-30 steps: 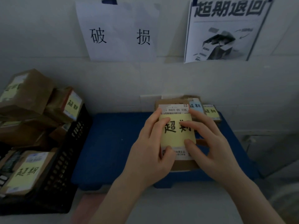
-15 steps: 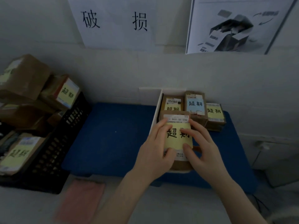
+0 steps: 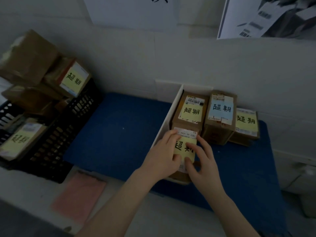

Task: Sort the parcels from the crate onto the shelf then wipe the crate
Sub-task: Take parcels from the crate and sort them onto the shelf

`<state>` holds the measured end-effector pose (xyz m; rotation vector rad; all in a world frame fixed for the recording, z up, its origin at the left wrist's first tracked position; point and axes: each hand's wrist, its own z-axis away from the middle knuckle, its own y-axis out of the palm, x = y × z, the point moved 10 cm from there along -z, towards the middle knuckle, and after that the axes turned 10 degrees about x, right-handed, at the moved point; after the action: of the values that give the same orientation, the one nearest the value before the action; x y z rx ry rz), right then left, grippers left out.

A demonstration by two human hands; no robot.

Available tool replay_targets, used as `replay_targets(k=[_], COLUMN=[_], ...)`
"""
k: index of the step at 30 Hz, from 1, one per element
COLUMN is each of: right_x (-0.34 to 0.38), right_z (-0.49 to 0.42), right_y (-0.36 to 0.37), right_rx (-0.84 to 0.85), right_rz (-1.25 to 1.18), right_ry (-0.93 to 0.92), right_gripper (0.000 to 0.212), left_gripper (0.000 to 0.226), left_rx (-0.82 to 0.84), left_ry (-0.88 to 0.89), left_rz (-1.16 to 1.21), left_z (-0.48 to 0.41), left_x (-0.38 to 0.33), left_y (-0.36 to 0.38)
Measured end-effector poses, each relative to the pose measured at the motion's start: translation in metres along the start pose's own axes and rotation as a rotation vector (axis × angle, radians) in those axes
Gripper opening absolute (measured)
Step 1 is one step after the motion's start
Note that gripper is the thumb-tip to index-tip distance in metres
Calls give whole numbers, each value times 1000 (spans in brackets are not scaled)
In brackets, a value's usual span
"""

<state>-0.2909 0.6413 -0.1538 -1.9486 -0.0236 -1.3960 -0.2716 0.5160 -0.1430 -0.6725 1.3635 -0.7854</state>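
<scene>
Just right of the white divider point(image 3: 168, 120) — a thin, stiff upright strip on the blue felt-like mat point(image 3: 119, 134) — the front parcel point(image 3: 185, 147) lies against it: brown cardboard, boxy, w/ a yellow note inked 超期 and a white strip reading "H431 00 036". Left hand point(image 3: 162, 158) grips its divider-side edge, fingers curled over the top, thumb on the note; right hand point(image 3: 203, 159) clasps the far edge, fingers bent onto the note. Behind it along the divider stands a second carton point(image 3: 189, 112), yellow 超期 note plus barcode label. Farther right of the divider, a taller carton point(image 3: 220, 113) w/ a pale-blue 超期 note, then a lower one point(image 3: 246, 124) w/ a yellow note. Well left of the divider, a black plastic lattice crate point(image 3: 51, 142) is heaped w/ cardboard parcels point(image 3: 27, 57), two showing yellow 超期 notes. Front-left of the divider, off the mat, lies a flat pink cloth point(image 3: 80, 192).
</scene>
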Motion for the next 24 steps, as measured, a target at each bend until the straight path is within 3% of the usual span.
replay_targets(k=[13,24], right_x=[-26,-25], right_z=[-13,-17], right_y=[16,22], right_rx=[14,58], right_rz=[-19,-18], right_ry=[44,20], right_gripper=[41,46], left_gripper=[57,52], left_rx=[68,27], left_ry=[-63,-93], left_rz=[-68,-283], left_z=[-27,-27], left_x=[12,4], left_y=[15,13])
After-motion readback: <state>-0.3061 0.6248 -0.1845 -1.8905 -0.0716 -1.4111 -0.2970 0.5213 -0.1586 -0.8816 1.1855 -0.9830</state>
